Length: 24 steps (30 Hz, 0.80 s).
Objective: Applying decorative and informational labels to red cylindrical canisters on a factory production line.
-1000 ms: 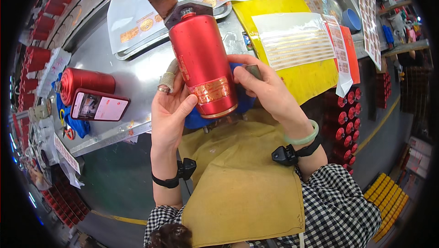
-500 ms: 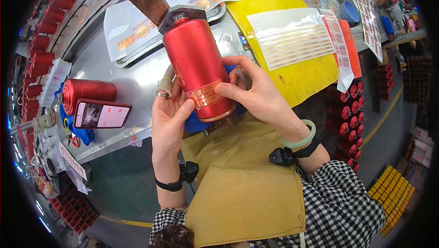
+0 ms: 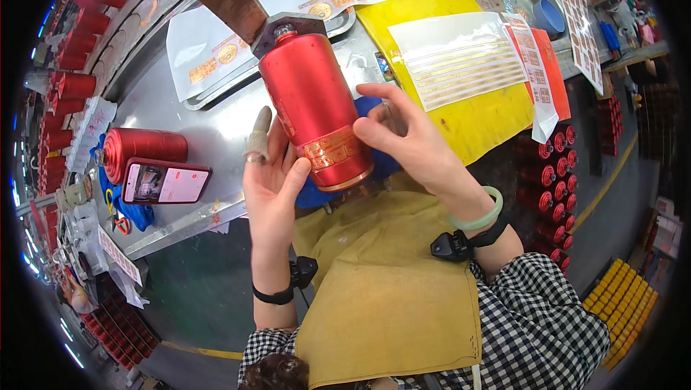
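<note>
A red metallic bottle (image 3: 306,91) hangs tilted, neck up, on a dark metal holder (image 3: 295,24) at the end of a wooden bar. A gold patterned decal band (image 3: 330,149) wraps round its lower part. My left hand (image 3: 270,185) is at the bottle's lower left, thumb tip against the band's edge. Its fingers are stretched apart, one wearing a cloth finger cover; some fingertips are hidden behind the bottle. My right hand (image 3: 407,138) stands just off the bottle's right side, open, with thumb and index finger apart and nothing between them.
A second red bottle (image 3: 147,152) lies on the metal table (image 3: 216,131) behind a propped phone (image 3: 167,181). Decal sheets (image 3: 461,59) rest on a yellow board (image 3: 504,120). A blue cup (image 3: 549,16) is back right. Rows of red bottles (image 3: 554,188) stand beyond the table's right edge.
My right hand has come off the decal band and drawn right, its fingers opening. My left hand's fingers have loosened from the bottle, with the thumb still at its edge.
</note>
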Tool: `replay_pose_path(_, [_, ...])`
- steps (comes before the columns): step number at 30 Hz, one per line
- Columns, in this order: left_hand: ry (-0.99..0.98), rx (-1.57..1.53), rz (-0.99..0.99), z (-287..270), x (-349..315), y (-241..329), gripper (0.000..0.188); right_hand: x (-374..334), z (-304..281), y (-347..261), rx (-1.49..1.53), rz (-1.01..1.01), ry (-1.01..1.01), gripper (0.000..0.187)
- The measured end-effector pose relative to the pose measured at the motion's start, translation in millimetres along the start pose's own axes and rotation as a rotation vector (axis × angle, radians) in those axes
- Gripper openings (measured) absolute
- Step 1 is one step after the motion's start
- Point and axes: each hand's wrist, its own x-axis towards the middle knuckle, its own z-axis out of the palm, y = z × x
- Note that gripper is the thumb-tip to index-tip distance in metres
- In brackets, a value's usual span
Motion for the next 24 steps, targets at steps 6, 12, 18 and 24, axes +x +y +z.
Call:
replay_pose_path(6, [-0.017,1.068,0.591,-5,-26,-22,0.084,-3,-7,-12,0.187,-0.208,0.197,0.037])
replay_pose_path(12, [0.108,1.138,0.667,-4,-23,-36,0.076,-22,27,-31,-0.481,-0.466,0.177,0.025])
replay_pose_path(18, [0.153,1.079,0.7,-3,-21,-40,0.07,-20,3,-23,-0.784,-0.405,0.328,0.018])
replay_pose_path(24, [0.079,1.377,0.772,8,-21,-14,0.055,-15,9,-39,-0.691,-0.703,0.261,0.024])
